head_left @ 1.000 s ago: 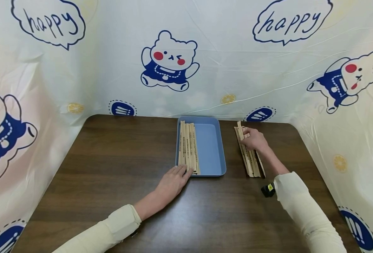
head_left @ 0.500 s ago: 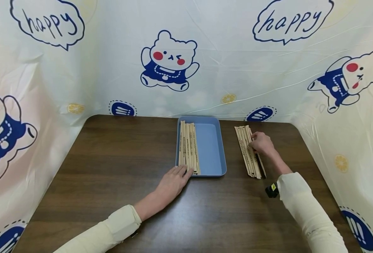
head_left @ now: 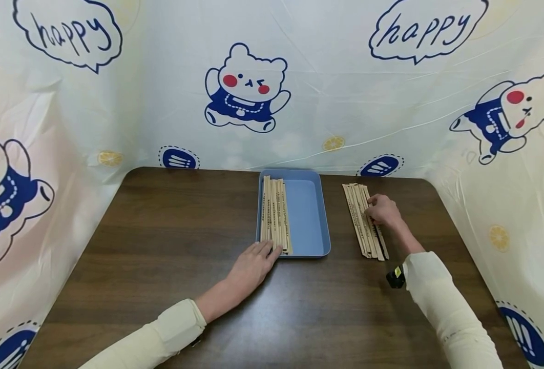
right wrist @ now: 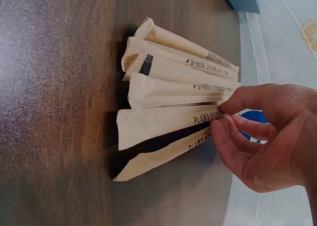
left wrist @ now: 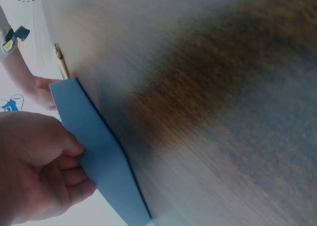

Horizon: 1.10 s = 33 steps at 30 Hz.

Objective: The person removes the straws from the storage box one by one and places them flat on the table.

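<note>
Several paper-wrapped straws (head_left: 357, 220) lie side by side on the table at the right. At their right side, my right hand (head_left: 382, 209) pinches one wrapped straw (right wrist: 163, 127) between thumb and fingers, as the right wrist view shows. A blue tray (head_left: 309, 220) holds more wrapped straws (head_left: 274, 212) along its left side. My left hand (head_left: 250, 269) grips the tray's near rim, thumb on the outer wall (left wrist: 104, 141) and fingers at the top edge. Some of those fingertips are hidden.
The brown wooden table (head_left: 180, 220) extends around the tray. A printed cloth (head_left: 318, 102) hangs behind the table and at both sides. A black device (head_left: 395, 277) is worn at the right wrist.
My right hand has moved rightward across the loose straws. The straw that jutted past their far end is now level with the others. My left hand stays at the tray.
</note>
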{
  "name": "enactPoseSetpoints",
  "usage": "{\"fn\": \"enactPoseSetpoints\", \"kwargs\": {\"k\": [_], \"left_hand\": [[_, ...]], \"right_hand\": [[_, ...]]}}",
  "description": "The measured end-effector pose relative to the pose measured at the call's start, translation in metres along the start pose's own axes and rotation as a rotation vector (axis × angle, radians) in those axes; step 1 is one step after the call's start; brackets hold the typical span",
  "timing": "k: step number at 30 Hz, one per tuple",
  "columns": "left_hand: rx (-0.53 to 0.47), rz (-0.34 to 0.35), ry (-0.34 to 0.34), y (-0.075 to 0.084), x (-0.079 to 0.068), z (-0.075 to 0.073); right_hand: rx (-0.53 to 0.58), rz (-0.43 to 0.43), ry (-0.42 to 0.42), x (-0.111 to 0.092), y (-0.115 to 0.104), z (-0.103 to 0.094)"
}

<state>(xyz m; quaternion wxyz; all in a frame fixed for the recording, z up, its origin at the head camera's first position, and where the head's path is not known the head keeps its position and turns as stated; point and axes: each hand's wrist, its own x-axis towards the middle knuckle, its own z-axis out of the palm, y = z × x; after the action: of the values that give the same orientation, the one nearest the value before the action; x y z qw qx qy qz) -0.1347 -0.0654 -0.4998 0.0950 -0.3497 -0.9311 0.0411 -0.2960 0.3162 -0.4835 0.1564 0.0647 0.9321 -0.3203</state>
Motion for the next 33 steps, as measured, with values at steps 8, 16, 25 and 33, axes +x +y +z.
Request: {"fn": "enactPoseSetpoints", "kwargs": {"k": [8,16,25,33], "left_hand": [[0.013,0.006,-0.004,0.000,0.000,0.000],[0.006,0.003,-0.019,0.000,0.000,-0.002],[0.002,0.003,-0.015,0.000,0.000,-0.001],[0.008,0.001,-0.017,0.000,0.000,-0.001]], "right_hand": [[-0.076,0.000,0.049,-0.008,-0.005,-0.002],[-0.120,-0.092,0.129,-0.012,-0.018,0.004],[0.107,-0.119,0.034,-0.019,-0.052,0.020],[0.283,-0.197,-0.017,-0.029,-0.093,0.046]]}}
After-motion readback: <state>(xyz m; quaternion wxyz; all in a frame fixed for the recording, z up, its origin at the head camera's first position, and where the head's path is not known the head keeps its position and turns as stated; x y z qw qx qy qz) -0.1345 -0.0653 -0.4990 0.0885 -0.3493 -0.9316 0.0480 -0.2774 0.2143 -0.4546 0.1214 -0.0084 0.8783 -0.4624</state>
